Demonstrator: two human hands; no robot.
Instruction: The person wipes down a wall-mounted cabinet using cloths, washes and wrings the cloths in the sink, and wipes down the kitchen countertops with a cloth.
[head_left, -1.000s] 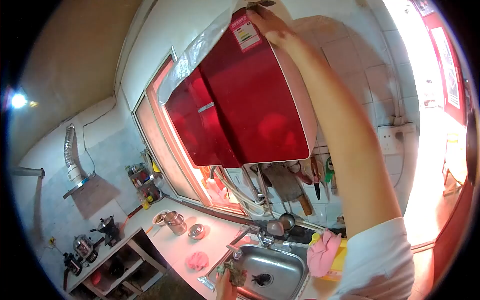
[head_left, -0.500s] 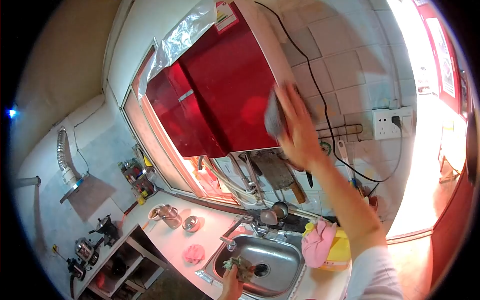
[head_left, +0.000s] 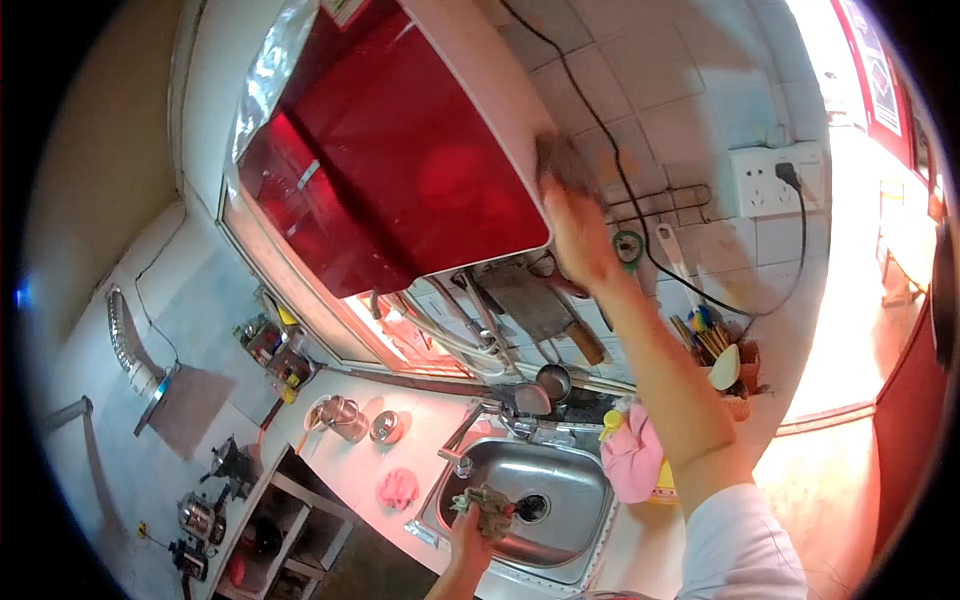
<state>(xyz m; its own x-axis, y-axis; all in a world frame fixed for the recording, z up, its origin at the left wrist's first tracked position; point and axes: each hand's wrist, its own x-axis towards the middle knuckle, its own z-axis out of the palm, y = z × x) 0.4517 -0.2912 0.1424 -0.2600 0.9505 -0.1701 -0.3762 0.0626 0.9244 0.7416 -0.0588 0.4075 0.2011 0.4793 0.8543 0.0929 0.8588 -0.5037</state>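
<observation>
My right hand [head_left: 580, 235] is raised against the white right side of a red wall-mounted unit [head_left: 400, 150], its fingers closed on a dark grey cloth [head_left: 566, 165], blurred by motion. Low over the near left part of the steel sink [head_left: 560, 470], my left hand [head_left: 469, 540] grips a crumpled greenish-brown rag [head_left: 487, 512]. A faucet [head_left: 457, 460] stands at the sink's left rim.
Below the unit hang a cleaver [head_left: 535, 300] and ladles. A pink cloth [head_left: 632, 455] drapes over a yellow jug right of the sink. Left, the counter holds a pink cloth [head_left: 397, 488] and metal pots [head_left: 343, 418]. A black cord runs to a socket [head_left: 765, 185].
My right hand has come down from the unit's top corner along its right side, now with the dark cloth. My left hand still holds the rag. The view has shifted.
</observation>
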